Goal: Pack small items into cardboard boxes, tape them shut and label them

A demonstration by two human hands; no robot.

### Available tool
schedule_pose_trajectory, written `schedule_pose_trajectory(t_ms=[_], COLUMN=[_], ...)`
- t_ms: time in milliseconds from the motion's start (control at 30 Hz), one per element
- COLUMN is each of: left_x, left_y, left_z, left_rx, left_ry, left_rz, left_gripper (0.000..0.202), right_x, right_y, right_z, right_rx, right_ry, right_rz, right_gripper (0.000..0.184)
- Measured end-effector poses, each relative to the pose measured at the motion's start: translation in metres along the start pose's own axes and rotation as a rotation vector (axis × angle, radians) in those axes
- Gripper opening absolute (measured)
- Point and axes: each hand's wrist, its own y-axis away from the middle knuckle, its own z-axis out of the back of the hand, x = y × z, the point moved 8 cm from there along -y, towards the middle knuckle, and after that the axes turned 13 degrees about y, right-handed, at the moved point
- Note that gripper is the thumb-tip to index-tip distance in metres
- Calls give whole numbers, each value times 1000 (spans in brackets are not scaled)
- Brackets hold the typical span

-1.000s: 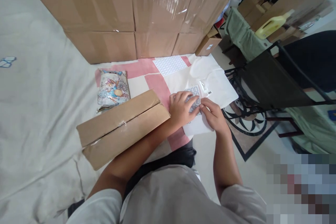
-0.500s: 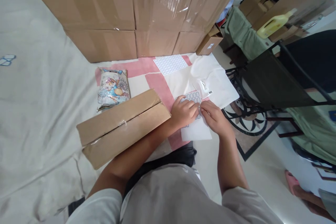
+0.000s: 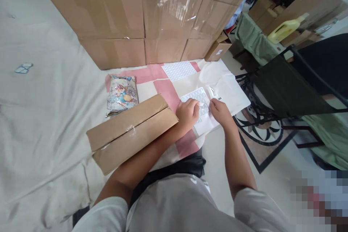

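A white sheet (image 3: 204, 117) printed with rows of small outlined rectangles, like a label sheet, lies in front of me. My left hand (image 3: 188, 113) rests over its left part with the fingers curled closed. A small pale bit shows by the thumb and forefinger, too blurred to name. At the sheet's right edge, my right hand (image 3: 220, 111) is closed in a pinch; what its fingertips hold is hidden. Just beyond the right hand, a small white item with a dark mark (image 3: 214, 93) lies on white plastic wrapping (image 3: 231, 88).
A long cardboard box (image 3: 133, 132) lies beside my left forearm. Behind it is a printed pouch (image 3: 122, 94). A second patterned sheet (image 3: 179, 71) lies near the stacked taped cartons (image 3: 168, 18). A small open box (image 3: 218, 48) stands at their right end; a dark folding chair (image 3: 282, 83) is at right.
My hands have moved slightly apart, and my left hand has curled more closed. The sheet has turned a little and more of its printed rows show. The view has shifted slightly.
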Motion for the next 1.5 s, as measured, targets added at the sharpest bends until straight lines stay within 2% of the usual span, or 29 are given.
schedule_pose_trajectory(t_ms=[100, 167, 267, 333, 400, 500, 567, 633, 667, 700, 733, 800, 833, 867, 900, 1000, 1067, 1133, 1267, 1400, 1500], left_x=[3, 6, 9, 10, 6, -17, -43, -71, -80, -82, -88, -97, -96, -90, -78, -27, -1, 14, 29, 32, 30], left_y=[3, 5, 4, 7, 19, 66, 112, 160, 179, 193, 204, 224, 233, 239, 241, 240, 237, 233, 234, 238, 234], left_z=[2, 4, 2, -1, -1, 16, 47, 96, 122, 150, 184, 252, 274, 289, 297, 298, 288, 276, 260, 258, 259], left_rx=[-25, -36, -33, -34, -46, -39, -20, -61, -57, -78, -205, -652, -827, -945, -1001, -1002, -970, -926, -841, -743, -702], left_ry=[32, 53, 82, 94, 101, 108, 15, -165, -302, -455, -584, -773, -789, -749, -656, -348, -272, -250, -225, -288, -341], left_rz=[24, 37, 46, 55, 76, 33, -87, -251, -273, -238, -232, -149, -116, -68, -3, 210, 304, 333, 435, 559, 583], left_gripper=[27, 27, 25, 21, 19, 27, 23, 21, 22, 22, 21, 17, 14, 12, 10, 6, 17, 33, 66, 71, 72], right_x=[10, 29, 52, 53, 45, 45, 64, 91, 104, 116, 125, 136, 139, 140, 141, 145, 148, 151, 156, 161, 162], right_y=[-12, -6, 11, 18, 19, 16, 15, 19, 22, 25, 28, 31, 32, 32, 33, 34, 35, 37, 38, 34, 28], right_z=[16, 19, 16, 17, 17, 4, -14, -32, -40, -47, -52, -62, -66, -69, -73, -80, -82, -83, -84, -84, -84], right_rx=[-208, -215, -166, -271, -406, -485, -434, -365, -338, -318, -302, -276, -261, -242, -222, -173, -166, -172, -171, -149, -124], right_ry=[-126, -293, -402, -386, -365, -354, -384, -426, -448, -469, -490, -539, -565, -588, -606, -625, -623, -620, -607, -647, -724], right_rz=[55, 189, 348, 345, 265, 172, 213, 284, 312, 333, 344, 340, 331, 320, 309, 297, 297, 303, 303, 361, 379], right_gripper=[34, 35, 17, 8, 12, 13, 13, 13, 14, 14, 16, 17, 17, 17, 17, 20, 21, 22, 23, 26, 29])
